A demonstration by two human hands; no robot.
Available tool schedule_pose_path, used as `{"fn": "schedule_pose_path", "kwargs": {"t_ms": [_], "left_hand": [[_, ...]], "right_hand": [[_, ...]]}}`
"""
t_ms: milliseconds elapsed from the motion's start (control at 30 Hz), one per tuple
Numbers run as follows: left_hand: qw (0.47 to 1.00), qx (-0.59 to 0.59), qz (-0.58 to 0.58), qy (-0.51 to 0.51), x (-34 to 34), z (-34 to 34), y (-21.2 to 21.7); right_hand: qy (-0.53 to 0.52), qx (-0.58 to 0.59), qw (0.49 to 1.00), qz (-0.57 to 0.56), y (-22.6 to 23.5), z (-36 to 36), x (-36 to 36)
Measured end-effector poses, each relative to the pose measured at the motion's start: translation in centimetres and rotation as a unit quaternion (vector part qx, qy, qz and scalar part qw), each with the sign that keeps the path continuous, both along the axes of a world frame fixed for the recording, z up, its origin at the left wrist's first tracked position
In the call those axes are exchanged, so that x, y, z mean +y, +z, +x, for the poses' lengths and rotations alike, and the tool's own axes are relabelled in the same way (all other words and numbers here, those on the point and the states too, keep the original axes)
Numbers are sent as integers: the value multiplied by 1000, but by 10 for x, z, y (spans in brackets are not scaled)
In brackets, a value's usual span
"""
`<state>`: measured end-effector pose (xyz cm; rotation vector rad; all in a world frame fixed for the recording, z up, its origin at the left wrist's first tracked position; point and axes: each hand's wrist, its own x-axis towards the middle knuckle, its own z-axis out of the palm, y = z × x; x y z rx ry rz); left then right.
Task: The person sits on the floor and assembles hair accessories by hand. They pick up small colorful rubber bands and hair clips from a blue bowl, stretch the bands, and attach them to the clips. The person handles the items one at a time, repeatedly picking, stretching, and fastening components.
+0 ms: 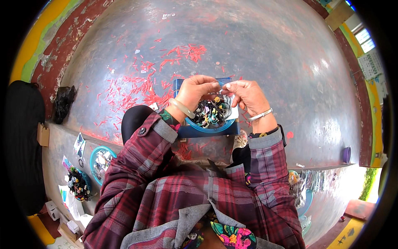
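Note:
Both hands meet above a round blue basin [212, 130] in front of me. My left hand [194, 92] is closed in a pinch, thumb against the fingers. Close beside it, my right hand [248, 96] pinches too, its fingertips almost touching the left ones. Whatever lies between the fingertips is too small to make out. Below them, the basin holds a heap of black hair ties [210, 113] with small coloured pieces in yellow, white, pink and teal. A blue stool-like stand [195, 134] carries the basin.
Red scraps [143, 89] lie scattered over the grey floor. To my left are another blue basin [93, 159] with clear packets and a second heap of black bands [78, 184]. A black plastic bag [63, 104] rests by the wall. A purple tub [346, 155] stands far right.

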<state>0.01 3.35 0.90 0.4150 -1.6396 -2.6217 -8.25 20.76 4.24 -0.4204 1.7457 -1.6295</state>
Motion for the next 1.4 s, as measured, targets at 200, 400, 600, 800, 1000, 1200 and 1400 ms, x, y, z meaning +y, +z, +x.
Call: {"fn": "schedule_pose_path", "kwargs": {"t_ms": [200,400,600,800,1000,1200,1400], "left_hand": [[995,-2,91,36,-4,-2,-1],[995,6,82,48,-2,-1,-1],[994,13,92,53,-1,0,-1],[992,17,108,60,-1,-1,-8],[992,21,118,49,1,-2,-11],[991,28,120,55,5,1,-8],[990,38,134,26,7,3,-5]], "right_hand": [[-30,-7,999,-15,-1,-1,0],[1,-34,999,-28,3,-1,1],[-25,-46,998,-33,0,-2,0],[-24,-49,997,-51,-4,-2,-2],[24,-63,997,-44,-3,-2,-1],[22,-60,998,-23,-6,-6,2],[-25,-64,997,-40,-2,1,-4]]}}
